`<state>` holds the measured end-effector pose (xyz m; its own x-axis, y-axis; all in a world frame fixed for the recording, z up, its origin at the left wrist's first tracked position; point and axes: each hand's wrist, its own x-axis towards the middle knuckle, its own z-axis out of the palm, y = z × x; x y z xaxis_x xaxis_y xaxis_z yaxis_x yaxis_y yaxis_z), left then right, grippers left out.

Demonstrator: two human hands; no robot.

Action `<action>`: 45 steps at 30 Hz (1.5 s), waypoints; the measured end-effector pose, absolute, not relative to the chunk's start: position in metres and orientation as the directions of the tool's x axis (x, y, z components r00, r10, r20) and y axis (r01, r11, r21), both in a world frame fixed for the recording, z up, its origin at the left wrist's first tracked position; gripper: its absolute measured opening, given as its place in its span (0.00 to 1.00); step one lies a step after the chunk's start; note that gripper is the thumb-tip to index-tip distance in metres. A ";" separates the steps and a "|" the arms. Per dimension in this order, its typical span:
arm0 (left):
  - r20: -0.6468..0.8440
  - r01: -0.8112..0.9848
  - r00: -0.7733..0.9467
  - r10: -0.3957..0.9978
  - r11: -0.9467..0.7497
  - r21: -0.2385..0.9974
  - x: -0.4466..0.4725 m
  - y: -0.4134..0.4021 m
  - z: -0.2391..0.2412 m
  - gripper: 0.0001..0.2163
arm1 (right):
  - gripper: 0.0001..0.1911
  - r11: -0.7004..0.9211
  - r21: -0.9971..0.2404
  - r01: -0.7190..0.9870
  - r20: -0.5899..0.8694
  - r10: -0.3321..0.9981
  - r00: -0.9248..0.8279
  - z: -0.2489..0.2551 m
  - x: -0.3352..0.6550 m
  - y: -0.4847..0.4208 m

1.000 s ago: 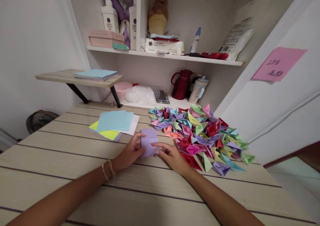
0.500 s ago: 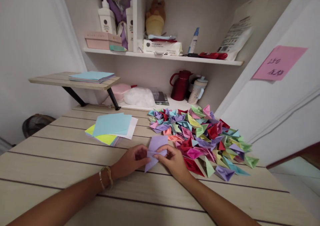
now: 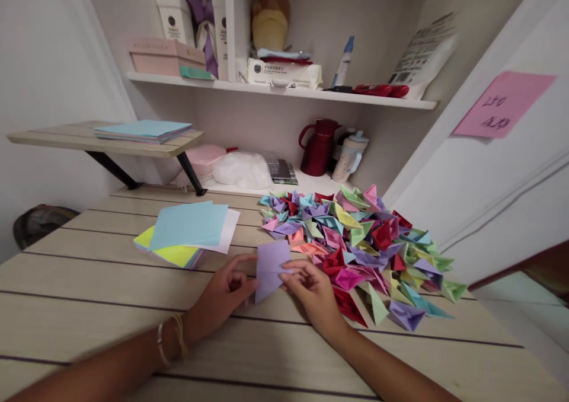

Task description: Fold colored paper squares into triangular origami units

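Observation:
A lilac sheet of paper [image 3: 271, 268], partly folded, is held just above the wooden table [image 3: 111, 283] between both hands. My left hand [image 3: 221, 299] pinches its lower left edge with curled fingers. My right hand [image 3: 313, 292] pinches the right edge with thumb and fingertips. A big heap of folded paper pieces [image 3: 360, 245] in many colours lies right beside my right hand. A stack of flat coloured sheets [image 3: 184, 232], light blue on top, lies to the left of the lilac sheet.
A small raised shelf [image 3: 106, 142] at the left carries more sheets. Behind stand a dark red jug [image 3: 319, 147], a cup [image 3: 349, 155] and a white bag [image 3: 243, 169]. A wall shelf [image 3: 284, 93] holds bottles and boxes. A pink note [image 3: 502, 104] sticks on the white panel at right.
The lilac sheet went from lying flat under my fingers to being lifted and folded into a narrower, angled shape. The view has tilted slightly down and right.

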<state>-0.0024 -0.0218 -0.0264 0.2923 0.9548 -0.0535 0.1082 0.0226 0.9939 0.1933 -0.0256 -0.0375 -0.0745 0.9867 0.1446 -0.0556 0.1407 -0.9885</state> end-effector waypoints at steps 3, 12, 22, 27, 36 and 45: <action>-0.102 0.050 0.294 0.950 0.092 0.995 -0.004 -0.023 -0.024 0.31 | 0.21 0.159 -0.986 -0.049 0.163 0.980 -0.113 -0.039 0.192 -0.029; -0.258 0.164 0.411 0.874 0.207 0.964 -0.005 -0.026 -0.023 0.14 | 0.33 0.052 -0.996 -0.079 0.061 0.991 -0.115 -0.041 0.192 -0.029; -0.141 0.150 0.407 0.902 0.087 0.985 -0.005 -0.026 -0.020 0.13 | 0.16 -0.006 -0.998 -0.057 0.015 0.930 -0.366 -0.032 0.200 -0.029; -0.085 0.122 0.307 0.948 0.050 0.991 -0.010 -0.023 -0.014 0.11 | 0.11 0.114 -0.992 -0.058 0.128 0.909 -0.397 -0.033 0.199 -0.030; -0.138 -0.028 0.458 0.878 0.170 0.985 -0.013 -0.028 -0.016 0.25 | 0.14 0.223 -0.975 0.000 0.192 0.841 -0.506 -0.025 0.200 -0.029; -0.142 0.099 0.505 0.852 0.106 0.989 -0.009 -0.031 -0.019 0.26 | 0.10 0.159 -0.984 0.073 0.121 0.918 -0.378 -0.034 0.196 -0.028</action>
<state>-0.0089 -0.0312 -0.0186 0.5046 0.8516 -0.1421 0.0995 0.1061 0.9894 0.1963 -0.0278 -0.0340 -0.3782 0.9178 0.1205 0.0732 0.1595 -0.9845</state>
